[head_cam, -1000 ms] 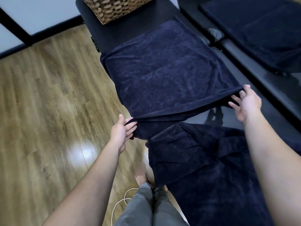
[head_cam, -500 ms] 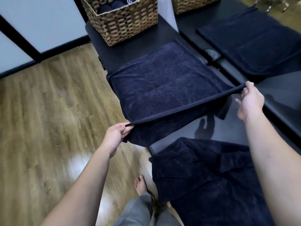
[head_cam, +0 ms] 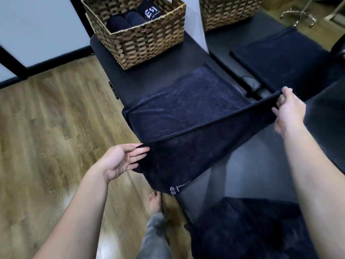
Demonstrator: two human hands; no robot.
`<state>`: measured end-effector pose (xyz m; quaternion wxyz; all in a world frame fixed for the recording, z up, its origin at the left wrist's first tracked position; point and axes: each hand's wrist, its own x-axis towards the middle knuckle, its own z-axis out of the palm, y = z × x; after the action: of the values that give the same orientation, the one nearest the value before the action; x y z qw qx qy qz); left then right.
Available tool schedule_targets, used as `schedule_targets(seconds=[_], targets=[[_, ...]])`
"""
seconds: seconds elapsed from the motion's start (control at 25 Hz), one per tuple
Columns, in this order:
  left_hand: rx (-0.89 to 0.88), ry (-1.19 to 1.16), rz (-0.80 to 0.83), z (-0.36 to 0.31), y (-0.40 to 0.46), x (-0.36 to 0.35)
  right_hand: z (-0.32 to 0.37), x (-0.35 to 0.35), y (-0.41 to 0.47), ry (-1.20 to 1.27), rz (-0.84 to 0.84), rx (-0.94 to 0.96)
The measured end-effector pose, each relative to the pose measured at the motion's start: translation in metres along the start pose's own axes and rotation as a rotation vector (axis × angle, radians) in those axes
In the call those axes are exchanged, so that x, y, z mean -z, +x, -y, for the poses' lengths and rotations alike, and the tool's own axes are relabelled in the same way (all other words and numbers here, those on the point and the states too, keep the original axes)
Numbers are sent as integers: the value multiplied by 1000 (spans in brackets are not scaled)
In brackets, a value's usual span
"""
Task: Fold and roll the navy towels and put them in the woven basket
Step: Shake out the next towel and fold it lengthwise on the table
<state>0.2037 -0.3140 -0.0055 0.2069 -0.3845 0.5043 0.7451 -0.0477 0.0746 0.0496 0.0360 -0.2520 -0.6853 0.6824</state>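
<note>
The navy towel (head_cam: 186,113) lies half spread on the black padded bench (head_cam: 145,75), its near edge lifted taut between the two hands while a loose flap sags below that edge; it looks soft, limp and light, likely to droop wherever it is unsupported, so the corners of the edge seem the best places to hold it. The left hand (head_cam: 119,161) pinches one end of that edge with fingers mostly extended, and the right hand (head_cam: 289,109) pinches the other end. Beyond both hands, the woven basket (head_cam: 138,42) already holds rolled towels.
</note>
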Motion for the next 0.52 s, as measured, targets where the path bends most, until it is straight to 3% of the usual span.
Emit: schedule_targets(seconds=[0.28, 0.44, 0.52], targets=[[125, -36, -32, -108, 80, 89, 7, -183, 51, -202, 112, 104], [13, -119, -246, -128, 130, 114, -27, -249, 79, -528, 399, 192], [-107, 10, -393, -123, 149, 110, -52, -256, 81, -712, 437, 182]])
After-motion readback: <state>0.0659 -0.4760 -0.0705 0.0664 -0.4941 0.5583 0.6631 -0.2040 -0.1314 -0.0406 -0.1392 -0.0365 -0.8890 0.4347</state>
